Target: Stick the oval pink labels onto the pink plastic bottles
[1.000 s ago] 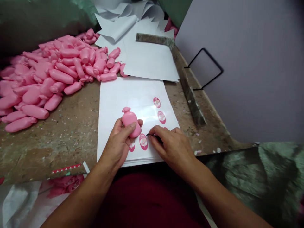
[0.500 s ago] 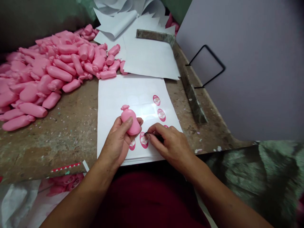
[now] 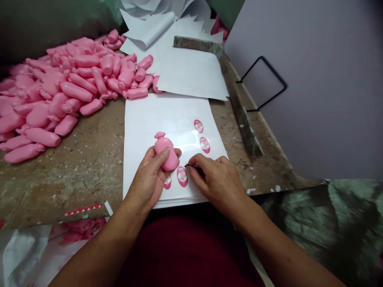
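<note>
Pink plastic bottle (image 3: 166,153) held over label sheet's (image 3: 143,119) near half, gripped between left hand's (image 3: 152,172) thumb and fingers. Right hand (image 3: 214,177) pinching thin black tool (image 3: 188,165), tip beside pink oval label (image 3: 182,176) on label sheet. Bottle pile (image 3: 60,87): left of label sheet.

No word can be read. The labels (image 3: 182,176) near the frame's centre bear print, too small.

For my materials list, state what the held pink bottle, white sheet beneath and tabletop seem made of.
Pink bottle: probably plastic, satin, judging by its smooth moulded form. White sheet: likely coated paper, glossy, given its bright reflection. Tabletop: possibly wood, dull, by its scuffed brown surface.
</note>
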`<state>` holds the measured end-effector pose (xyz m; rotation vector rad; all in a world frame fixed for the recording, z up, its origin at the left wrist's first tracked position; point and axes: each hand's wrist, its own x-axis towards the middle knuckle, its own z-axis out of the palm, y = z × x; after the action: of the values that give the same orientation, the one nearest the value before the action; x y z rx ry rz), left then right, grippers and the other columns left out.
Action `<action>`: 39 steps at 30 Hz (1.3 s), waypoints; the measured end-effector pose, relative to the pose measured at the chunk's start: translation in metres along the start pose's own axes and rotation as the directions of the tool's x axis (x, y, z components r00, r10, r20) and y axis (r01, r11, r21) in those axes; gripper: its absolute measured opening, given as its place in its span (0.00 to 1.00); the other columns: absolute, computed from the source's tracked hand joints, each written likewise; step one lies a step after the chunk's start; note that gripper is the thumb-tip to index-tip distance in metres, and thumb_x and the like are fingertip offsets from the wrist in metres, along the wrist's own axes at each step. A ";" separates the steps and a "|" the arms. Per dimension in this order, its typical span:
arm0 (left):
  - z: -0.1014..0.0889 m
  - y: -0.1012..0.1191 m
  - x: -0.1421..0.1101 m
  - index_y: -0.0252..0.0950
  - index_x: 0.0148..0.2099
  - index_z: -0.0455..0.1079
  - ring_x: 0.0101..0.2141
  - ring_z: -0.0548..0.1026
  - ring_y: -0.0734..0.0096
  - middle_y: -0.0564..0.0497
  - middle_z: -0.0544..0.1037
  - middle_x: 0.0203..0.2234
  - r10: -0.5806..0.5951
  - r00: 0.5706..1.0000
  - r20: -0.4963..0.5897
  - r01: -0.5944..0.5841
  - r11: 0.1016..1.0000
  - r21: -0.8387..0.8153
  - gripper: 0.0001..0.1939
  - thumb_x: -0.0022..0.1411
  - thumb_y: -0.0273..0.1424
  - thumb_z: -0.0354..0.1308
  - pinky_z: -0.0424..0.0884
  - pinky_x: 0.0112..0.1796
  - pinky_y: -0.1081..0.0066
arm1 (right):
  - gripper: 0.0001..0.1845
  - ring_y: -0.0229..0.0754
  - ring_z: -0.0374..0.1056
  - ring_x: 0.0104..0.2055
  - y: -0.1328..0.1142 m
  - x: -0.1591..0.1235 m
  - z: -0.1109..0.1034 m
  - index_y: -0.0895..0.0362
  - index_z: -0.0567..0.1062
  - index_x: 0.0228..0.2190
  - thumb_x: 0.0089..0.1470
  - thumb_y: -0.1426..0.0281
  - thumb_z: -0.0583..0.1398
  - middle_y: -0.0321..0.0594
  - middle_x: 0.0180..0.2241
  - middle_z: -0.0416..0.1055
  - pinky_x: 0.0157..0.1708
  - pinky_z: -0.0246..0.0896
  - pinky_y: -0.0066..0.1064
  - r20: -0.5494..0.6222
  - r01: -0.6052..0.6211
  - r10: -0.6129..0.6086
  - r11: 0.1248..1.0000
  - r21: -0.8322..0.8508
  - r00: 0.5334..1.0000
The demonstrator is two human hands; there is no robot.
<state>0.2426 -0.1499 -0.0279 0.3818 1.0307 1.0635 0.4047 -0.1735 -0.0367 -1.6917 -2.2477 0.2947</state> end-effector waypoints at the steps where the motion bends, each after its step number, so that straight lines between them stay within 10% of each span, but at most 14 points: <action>1: 0.000 0.000 0.000 0.35 0.54 0.66 0.44 0.78 0.64 0.45 0.79 0.38 0.001 1.000 0.000 -0.001 1.000 -0.001 0.16 0.64 0.28 0.58 0.71 0.52 0.64 | 0.09 0.41 0.67 0.24 0.000 0.000 0.000 0.56 0.74 0.33 0.62 0.68 0.55 0.37 0.26 0.79 0.34 0.48 0.34 0.000 0.001 -0.001 1.000 0.004 1.000; 39: 0.001 0.001 -0.002 0.34 0.55 0.65 0.42 0.79 0.67 0.46 0.80 0.36 0.006 1.000 -0.002 -0.006 1.000 -0.014 0.18 0.63 0.27 0.59 0.72 0.49 0.66 | 0.07 0.40 0.66 0.25 -0.003 -0.001 -0.007 0.53 0.74 0.32 0.61 0.68 0.57 0.34 0.25 0.76 0.31 0.50 0.32 0.054 -0.058 0.051 0.990 0.131 0.997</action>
<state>0.2432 -0.1510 -0.0255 0.3727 1.0241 1.0763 0.4046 -0.1753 -0.0295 -1.6957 -2.1666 0.4935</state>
